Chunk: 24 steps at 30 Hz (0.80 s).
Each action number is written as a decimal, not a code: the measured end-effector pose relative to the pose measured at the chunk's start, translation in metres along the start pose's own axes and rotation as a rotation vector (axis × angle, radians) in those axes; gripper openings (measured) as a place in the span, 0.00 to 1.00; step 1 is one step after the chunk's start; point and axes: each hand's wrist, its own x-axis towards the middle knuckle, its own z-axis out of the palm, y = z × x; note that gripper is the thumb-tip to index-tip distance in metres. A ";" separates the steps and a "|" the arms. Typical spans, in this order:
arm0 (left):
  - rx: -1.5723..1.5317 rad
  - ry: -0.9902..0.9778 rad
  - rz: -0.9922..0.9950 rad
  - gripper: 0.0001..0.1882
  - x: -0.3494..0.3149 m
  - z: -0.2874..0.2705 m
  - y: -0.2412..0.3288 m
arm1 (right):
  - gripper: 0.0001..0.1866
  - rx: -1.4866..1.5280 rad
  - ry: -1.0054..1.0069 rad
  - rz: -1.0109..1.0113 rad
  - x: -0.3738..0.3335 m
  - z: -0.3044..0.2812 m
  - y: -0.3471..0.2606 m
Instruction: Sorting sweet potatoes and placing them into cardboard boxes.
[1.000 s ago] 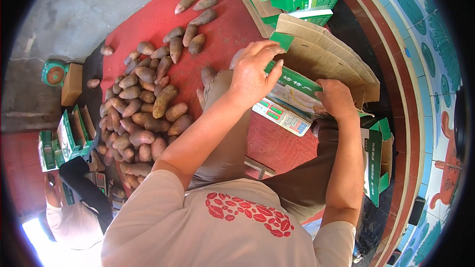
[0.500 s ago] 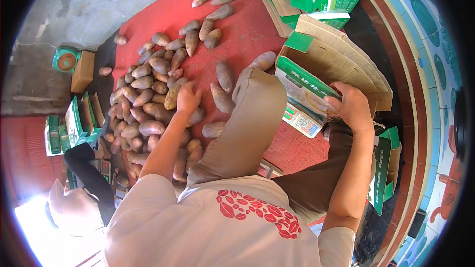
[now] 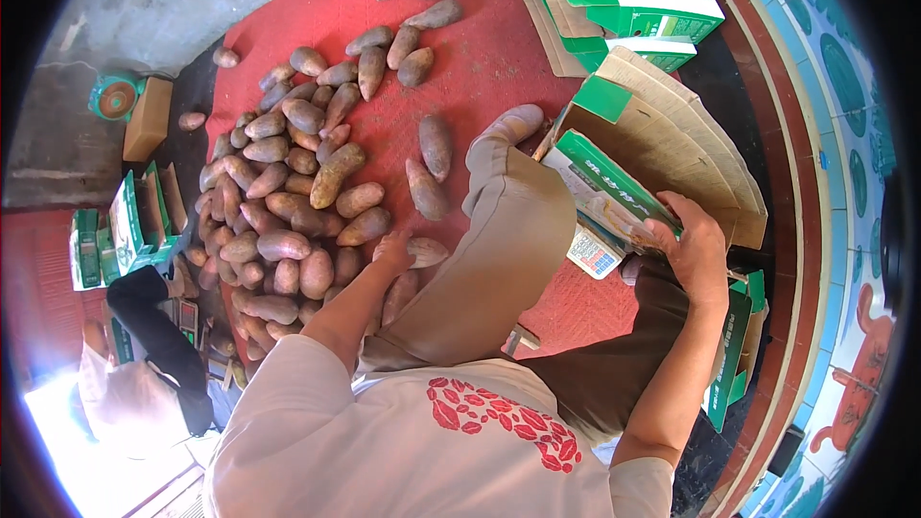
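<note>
Head view: left hand [image 3: 391,254] is at a tuber [image 3: 428,251], right of the pile [image 3: 288,206]; its closure cannot be told. Right hand [image 3: 698,247] grips the near panel [image 3: 614,182] of the open carton [image 3: 667,149]. Advised: steady carton, whole-palm hold.

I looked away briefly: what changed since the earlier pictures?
The left hand has let go of the open box, moving left to the tuber pile, then back toward the body to a tuber; grip unclear. The right hand still holds the box; the pile looks unchanged.

The left fingers [image 3: 396,246] have left the box [image 3: 662,134]; now they're beside a tuber [image 3: 429,250].
</note>
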 end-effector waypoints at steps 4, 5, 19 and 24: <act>0.123 -0.113 -0.006 0.36 0.014 0.002 0.017 | 0.20 0.000 0.022 -0.019 0.002 0.003 -0.001; 0.156 -0.107 0.010 0.35 0.016 0.006 0.018 | 0.20 0.005 0.036 -0.036 0.001 0.003 -0.004; 0.613 -0.268 0.414 0.24 0.040 0.054 0.047 | 0.18 -0.052 0.047 -0.031 0.003 0.007 -0.010; 0.760 -0.351 0.399 0.18 0.037 0.049 0.055 | 0.19 -0.041 0.036 -0.030 0.006 0.008 -0.013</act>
